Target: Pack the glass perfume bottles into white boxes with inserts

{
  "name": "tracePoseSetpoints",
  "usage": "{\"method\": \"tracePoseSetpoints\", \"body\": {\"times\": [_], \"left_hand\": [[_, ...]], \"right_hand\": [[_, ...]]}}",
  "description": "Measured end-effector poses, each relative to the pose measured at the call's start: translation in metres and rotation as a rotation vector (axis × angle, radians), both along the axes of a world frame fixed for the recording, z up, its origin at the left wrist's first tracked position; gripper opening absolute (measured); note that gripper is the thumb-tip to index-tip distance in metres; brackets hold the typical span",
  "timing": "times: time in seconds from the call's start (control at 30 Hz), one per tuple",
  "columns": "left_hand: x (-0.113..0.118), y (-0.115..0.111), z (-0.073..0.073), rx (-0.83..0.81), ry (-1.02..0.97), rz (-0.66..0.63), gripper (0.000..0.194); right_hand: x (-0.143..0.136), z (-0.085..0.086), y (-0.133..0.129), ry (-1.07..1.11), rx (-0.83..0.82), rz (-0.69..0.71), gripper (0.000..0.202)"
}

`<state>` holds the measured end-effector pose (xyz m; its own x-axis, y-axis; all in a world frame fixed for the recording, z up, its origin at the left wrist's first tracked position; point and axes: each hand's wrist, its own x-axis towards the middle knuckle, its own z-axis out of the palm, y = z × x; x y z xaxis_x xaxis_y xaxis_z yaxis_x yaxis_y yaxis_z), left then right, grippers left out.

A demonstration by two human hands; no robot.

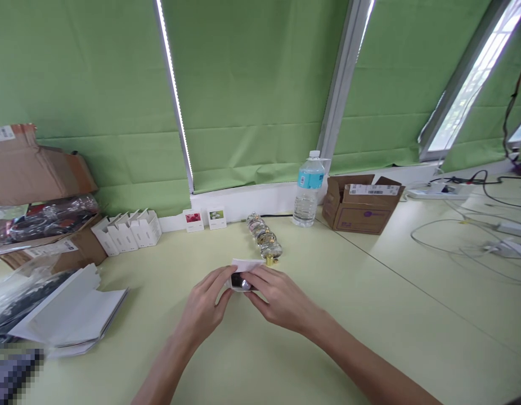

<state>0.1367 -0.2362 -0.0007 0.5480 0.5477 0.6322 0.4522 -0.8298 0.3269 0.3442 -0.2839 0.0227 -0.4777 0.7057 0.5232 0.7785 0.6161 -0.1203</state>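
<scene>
Above the middle of the table, my left hand [206, 301] grips the left side of a small white box [247, 265] between thumb and fingers. My right hand [281, 295] closes on its right side, with fingertips at the opening. The lid flap stands up, and the inside looks dark. A rounded silvery piece [245, 284] shows in the opening; its kind is unclear and my right fingers partly cover it. Just beyond the box lies a row of clear-wrapped round items [264, 236] with gold and silver parts.
At the back stand several white cartons [134, 232], two small picture boxes [205, 219], a water bottle [309, 188] and an open cardboard box [362, 208]. Flat white cardboard [81, 315] and stacked parcels [45, 174] occupy the left. Cables [450, 225] and a power strip [441, 192] lie right.
</scene>
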Motion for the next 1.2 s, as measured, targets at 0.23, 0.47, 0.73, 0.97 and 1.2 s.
{"method": "tracePoseSetpoints", "body": {"times": [0.23,0.47,0.73,0.97,1.2], "left_hand": [[0.003,-0.003,0.002,0.035,0.057,-0.031,0.046],[0.004,-0.003,0.001,0.073,0.080,-0.039,0.045],[-0.005,0.007,-0.005,-0.041,-0.002,-0.003,0.050],[-0.013,0.016,-0.007,-0.234,-0.094,0.058,0.050],[-0.010,0.015,-0.004,-0.251,-0.086,0.025,0.049]], "right_hand": [[-0.008,-0.003,-0.002,-0.035,-0.041,-0.093,0.022],[-0.014,-0.004,-0.003,0.086,-0.100,-0.168,0.017],[-0.008,0.000,-0.007,0.158,0.035,-0.098,0.030],[-0.004,0.001,-0.005,0.367,0.004,-0.029,0.044],[-0.008,-0.004,-0.003,0.453,-0.257,-0.050,0.049]]}}
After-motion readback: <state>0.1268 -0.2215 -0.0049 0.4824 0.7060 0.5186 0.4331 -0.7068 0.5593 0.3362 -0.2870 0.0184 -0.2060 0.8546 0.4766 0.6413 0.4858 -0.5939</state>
